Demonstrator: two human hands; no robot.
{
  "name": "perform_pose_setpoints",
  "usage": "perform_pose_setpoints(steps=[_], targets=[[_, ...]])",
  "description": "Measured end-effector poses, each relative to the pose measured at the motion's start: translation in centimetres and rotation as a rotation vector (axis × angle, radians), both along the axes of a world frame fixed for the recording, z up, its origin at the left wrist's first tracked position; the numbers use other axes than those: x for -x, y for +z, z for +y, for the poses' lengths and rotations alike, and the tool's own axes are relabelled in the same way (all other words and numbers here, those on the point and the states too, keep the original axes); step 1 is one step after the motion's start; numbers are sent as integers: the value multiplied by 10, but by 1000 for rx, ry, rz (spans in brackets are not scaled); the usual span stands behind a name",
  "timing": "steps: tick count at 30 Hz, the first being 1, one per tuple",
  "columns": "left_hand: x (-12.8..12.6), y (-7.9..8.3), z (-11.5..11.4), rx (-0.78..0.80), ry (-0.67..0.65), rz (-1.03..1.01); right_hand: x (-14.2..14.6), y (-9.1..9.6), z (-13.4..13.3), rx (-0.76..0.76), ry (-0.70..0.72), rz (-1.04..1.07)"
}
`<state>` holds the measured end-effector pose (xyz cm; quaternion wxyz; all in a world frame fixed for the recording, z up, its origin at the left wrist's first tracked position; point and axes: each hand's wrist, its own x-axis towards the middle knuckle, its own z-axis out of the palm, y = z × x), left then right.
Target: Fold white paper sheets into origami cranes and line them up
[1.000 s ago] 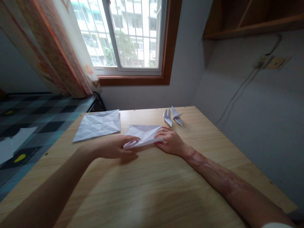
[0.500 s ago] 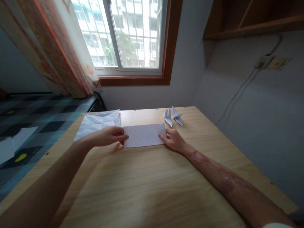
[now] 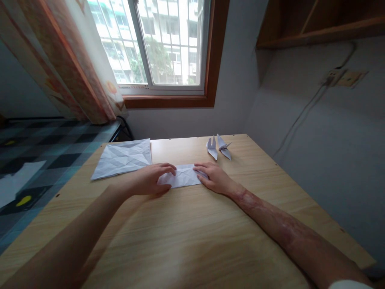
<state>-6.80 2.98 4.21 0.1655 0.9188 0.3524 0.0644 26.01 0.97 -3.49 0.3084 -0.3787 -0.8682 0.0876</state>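
A folded strip of white paper [image 3: 185,175] lies on the wooden table, its upper face marked with crossing creases. My left hand [image 3: 153,178] rests over its left end, thumb at the near edge and fingers toward the far edge, spread apart. Over the right end lies my right hand [image 3: 215,177], fingers apart and touching the paper; that corner is partly hidden. Beyond my right hand stand two folded white paper pieces, an upright one [image 3: 212,149] and a pointed one [image 3: 224,147].
A creased white paper sheet [image 3: 122,158] lies at the table's far left. To the left is a bed with a checked cover [image 3: 69,134] and more white paper [image 3: 22,176]. A wall [image 3: 300,168] runs along the right edge of the wooden table [image 3: 180,241].
The paper strip now lies flat with a creased face up; earlier a smooth face showed, pinched at both ends. My hands have moved inward over it and their fingers have spread.
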Motion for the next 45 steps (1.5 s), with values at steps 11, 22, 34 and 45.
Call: perform_pose_setpoints(steps=[11,22,34,45], targets=[[-10,-1,-6,-201,15,168,2,9,-11,-45,-1,-79],[-10,-9,-4,-340,-28,182,8,14,-16,-81,-82,-167],[-23,-19,-21,-17,380,-665,4,26,-14,143,-162,232],[-47,-57,-35,50,554,-707,-17,9,-30,478,-209,470]])
